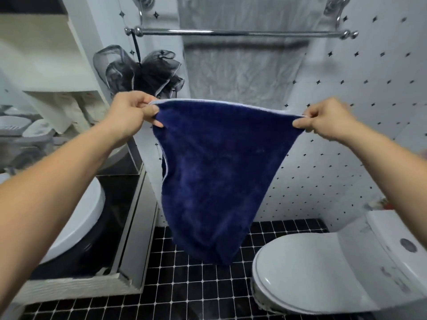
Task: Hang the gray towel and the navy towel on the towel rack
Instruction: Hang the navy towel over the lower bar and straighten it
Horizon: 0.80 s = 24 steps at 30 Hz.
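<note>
The navy towel hangs stretched between both hands in the middle of the view, its lower end drooping towards the floor. My left hand pinches its top left corner and my right hand pinches its top right corner. The gray towel hangs over the back part of the chrome towel rack on the wall behind. The rack's front bar is bare and sits above the navy towel's top edge.
A black mesh bath sponge hangs from the rack's left end. A white toilet stands at the lower right. A white basin on a dark vanity is at the lower left. Black floor tiles lie below.
</note>
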Each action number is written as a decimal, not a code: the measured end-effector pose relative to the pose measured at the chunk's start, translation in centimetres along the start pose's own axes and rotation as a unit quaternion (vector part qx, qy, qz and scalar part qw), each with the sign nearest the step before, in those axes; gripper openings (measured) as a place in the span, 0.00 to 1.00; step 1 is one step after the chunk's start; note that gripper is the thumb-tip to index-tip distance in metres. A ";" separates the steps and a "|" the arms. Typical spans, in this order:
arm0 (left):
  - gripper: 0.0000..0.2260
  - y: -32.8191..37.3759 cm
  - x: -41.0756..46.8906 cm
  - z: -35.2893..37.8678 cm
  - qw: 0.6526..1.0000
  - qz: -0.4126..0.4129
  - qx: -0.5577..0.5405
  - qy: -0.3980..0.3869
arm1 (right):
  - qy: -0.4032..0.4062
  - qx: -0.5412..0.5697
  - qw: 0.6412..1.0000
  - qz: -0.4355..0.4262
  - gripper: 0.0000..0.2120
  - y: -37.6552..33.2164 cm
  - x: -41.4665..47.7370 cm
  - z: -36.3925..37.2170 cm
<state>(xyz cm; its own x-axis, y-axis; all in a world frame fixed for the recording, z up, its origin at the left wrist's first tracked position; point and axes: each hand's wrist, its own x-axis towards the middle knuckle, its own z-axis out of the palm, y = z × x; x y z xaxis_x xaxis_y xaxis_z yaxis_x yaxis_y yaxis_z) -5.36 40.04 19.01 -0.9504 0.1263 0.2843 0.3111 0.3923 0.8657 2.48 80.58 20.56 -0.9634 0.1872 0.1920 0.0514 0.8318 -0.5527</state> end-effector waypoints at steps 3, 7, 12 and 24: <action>0.05 0.4 0.3 -0.2 1.000 0.003 0.018 -0.015 | -0.018 -0.011 1.000 -0.017 0.13 -0.6 0.3 0.0; 0.09 0.4 -0.1 -0.8 1.000 -0.022 -0.009 0.006 | 0.016 0.045 0.999 0.013 0.14 -0.4 1.1 -0.7; 0.08 0.5 -0.4 -1.0 0.999 -0.031 -0.035 -0.005 | 0.046 0.073 0.996 0.021 0.12 -0.6 1.5 -0.6; 0.07 3.7 4.1 0.2 0.998 -0.018 0.040 0.039 | -0.013 0.433 0.879 0.200 0.05 -0.2 2.9 -2.6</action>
<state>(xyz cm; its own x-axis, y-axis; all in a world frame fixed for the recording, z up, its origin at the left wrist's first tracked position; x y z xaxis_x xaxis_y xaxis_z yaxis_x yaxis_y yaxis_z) -8.13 42.24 23.31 -0.9566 0.0402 0.2887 0.2735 0.4671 0.8408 0.40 82.28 23.36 -0.9201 0.3530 -0.1695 0.1774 -0.0102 -0.9841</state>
